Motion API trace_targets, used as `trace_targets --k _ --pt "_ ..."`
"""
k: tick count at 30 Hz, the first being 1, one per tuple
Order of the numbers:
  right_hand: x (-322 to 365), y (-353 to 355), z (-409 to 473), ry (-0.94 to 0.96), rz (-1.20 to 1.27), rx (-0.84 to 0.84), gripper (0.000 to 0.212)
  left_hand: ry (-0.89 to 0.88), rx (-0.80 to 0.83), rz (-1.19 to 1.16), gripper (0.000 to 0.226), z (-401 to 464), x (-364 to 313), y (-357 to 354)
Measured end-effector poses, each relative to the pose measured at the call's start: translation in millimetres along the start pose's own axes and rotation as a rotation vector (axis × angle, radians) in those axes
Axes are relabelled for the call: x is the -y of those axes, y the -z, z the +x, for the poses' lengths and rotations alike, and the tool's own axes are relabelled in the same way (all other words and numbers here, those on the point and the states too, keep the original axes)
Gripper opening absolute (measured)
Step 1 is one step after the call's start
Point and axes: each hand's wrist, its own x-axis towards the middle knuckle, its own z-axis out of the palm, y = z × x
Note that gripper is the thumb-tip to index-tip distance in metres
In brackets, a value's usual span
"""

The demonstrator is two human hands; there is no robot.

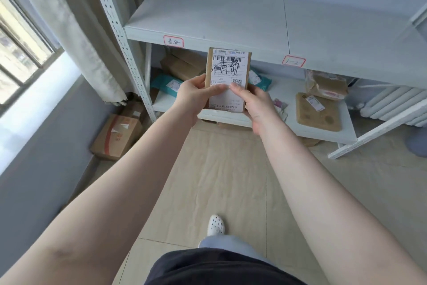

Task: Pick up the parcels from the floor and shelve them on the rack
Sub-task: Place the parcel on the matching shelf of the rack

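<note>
A: Fingers (217, 87) of my left hand (193, 97) lie flat across the shipping label; the right hand (258, 109) closes on the opposite edge. Both hands are clamped on one small cardboard parcel (227, 79), held upright at centre frame, in front of the white metal rack (120, 30) and clear of every shelf.

B: Where should it go?

A: My judgement: the bare upper shelf (208, 14), top centre, which carries two red-bordered tags, one (173, 41) left of the parcel and one (293, 61) right of it. I would read the handwritten mark on the label, match it to a tag, then slide the parcel in flat, label outward, releasing only once its base rests fully on the board.

B: Count of items?

A: In hand: one parcel. Lower shelf (323, 132), centre to right: brown cartons (182, 65) stacked behind my hands (number unclear), two teal mailer bags (161, 83), one flat brown padded envelope (318, 113), one taped brown bundle (325, 88). Floor, lower left of the rack: two cartons (115, 136), the rear one partly hidden.
</note>
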Motion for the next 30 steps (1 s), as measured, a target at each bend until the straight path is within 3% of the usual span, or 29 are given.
trace_targets --k 8,17,30 --pt "27 6 70 0.0 -0.005 0.054 0.009 0.011 -0.042 -0.01 0.024 68 -21 -17" --pt "43 -2 149 -0.013 0.014 0.01 0.008 0.046 -0.014 -0.021 0.024 153 -41 -18" --pt "85 -29 263 0.001 0.101 -0.079 0.013 0.032 0.104 0.03 0.044 302 -80 -2"
